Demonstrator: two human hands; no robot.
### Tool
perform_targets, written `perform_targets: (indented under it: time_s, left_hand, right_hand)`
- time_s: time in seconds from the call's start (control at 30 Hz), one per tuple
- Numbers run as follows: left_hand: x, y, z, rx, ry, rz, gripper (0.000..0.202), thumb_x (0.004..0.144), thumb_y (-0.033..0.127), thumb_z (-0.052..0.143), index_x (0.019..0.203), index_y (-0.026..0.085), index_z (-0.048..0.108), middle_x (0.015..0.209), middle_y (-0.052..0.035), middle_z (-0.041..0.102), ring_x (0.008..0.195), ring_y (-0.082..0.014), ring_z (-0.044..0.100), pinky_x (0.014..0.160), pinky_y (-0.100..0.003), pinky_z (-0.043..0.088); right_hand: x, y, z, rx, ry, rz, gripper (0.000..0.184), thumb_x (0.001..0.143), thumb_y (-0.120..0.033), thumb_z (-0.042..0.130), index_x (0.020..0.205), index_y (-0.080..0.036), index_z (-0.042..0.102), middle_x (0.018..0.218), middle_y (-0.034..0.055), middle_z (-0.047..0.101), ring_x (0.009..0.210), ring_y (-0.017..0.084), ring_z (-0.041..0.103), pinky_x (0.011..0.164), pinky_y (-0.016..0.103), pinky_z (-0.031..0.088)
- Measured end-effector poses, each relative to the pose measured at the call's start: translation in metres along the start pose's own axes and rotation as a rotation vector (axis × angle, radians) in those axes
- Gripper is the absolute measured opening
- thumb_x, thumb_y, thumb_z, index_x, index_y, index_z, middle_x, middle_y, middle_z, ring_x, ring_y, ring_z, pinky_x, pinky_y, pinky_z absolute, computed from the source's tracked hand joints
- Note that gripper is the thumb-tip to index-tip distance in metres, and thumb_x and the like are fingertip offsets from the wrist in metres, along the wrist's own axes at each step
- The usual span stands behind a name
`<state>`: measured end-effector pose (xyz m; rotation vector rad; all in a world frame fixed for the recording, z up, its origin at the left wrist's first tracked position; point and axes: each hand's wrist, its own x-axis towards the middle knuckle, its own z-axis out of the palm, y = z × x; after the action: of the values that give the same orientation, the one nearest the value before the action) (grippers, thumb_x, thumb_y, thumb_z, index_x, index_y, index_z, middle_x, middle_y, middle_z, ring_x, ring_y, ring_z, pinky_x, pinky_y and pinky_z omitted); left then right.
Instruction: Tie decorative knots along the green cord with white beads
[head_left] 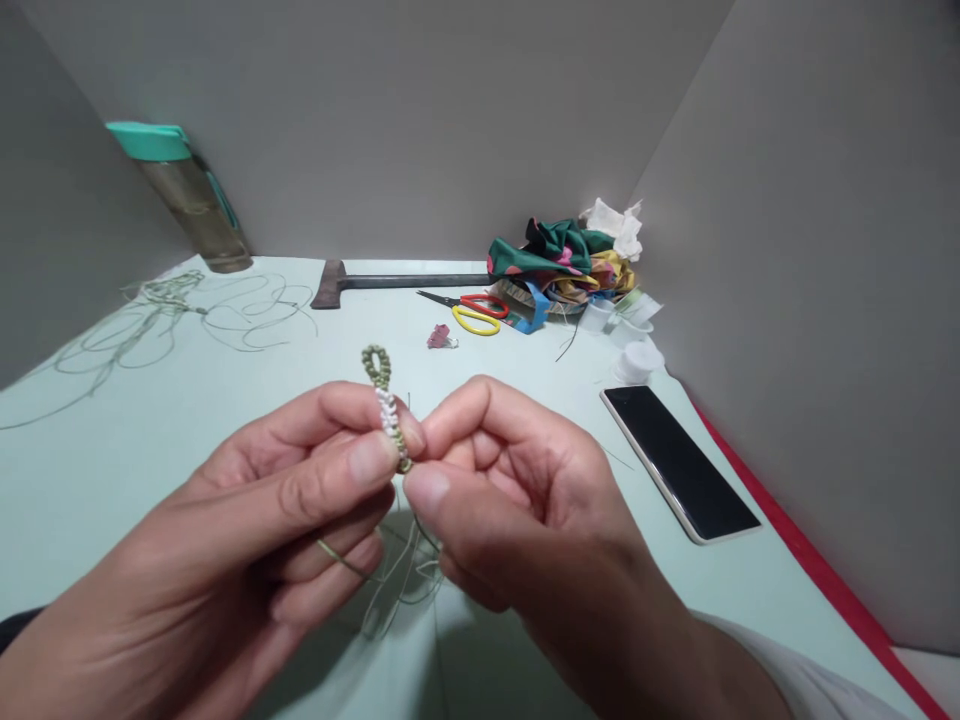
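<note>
The braid (388, 412) is made of ridged cord. The phone (681, 462) is faced with glossy glass, the bottle (191, 205) is formed of smooth plastic, and the cloth (517, 257) is given a satiny sheen.

Partitioned craft desk (112, 470): knotted cord (388, 408), scissors (454, 303)

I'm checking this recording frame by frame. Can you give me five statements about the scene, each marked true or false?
1. The left grip holds the braided cord between thumb and fingers. True.
2. The smartphone has a lit screen. False: the smartphone's screen is dark.
3. At its upper end, the braided cord forms a small loop. True.
4. The scissors have two red handles. False: the scissors have one red handle and one yellow.
5. A water bottle with a turquoise lid is at the far left of the view. True.
</note>
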<state>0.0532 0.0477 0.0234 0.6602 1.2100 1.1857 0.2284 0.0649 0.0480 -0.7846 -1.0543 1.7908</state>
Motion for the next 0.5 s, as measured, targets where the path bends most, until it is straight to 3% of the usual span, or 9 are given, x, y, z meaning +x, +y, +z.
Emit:
perform_targets:
  time_s: [0.13, 0.5]
  left_hand:
    - [-0.001, 0.000, -0.002, 0.029, 0.009, -0.028, 0.046, 0.055, 0.040, 0.106, 0.090, 0.027, 0.079, 0.046, 0.0103, 0.029, 0.034, -0.0025, 0.025, 0.027, -0.009, 0.037]
    - [-0.002, -0.006, -0.017, 0.118, 0.038, -0.016, 0.032, 0.070, 0.045, 0.097, 0.092, 0.029, 0.078, 0.044, 0.0102, 0.022, 0.034, -0.0030, 0.011, 0.024, -0.012, 0.017]
  right_hand:
    - [0.002, -0.002, 0.004, 0.057, 0.003, -0.022, 0.012, 0.071, -0.012, 0.052, 0.066, -0.022, 0.052, 0.044, -0.0149, 0.035, 0.034, 0.000, 0.019, 0.034, 0.014, 0.021]
    - [-0.001, -0.004, 0.004, -0.001, -0.016, -0.026, 0.022, 0.079, -0.006, 0.053, 0.064, -0.022, 0.050, 0.048, -0.0121, 0.037, 0.043, 0.003, 0.026, 0.038, 0.015, 0.024]
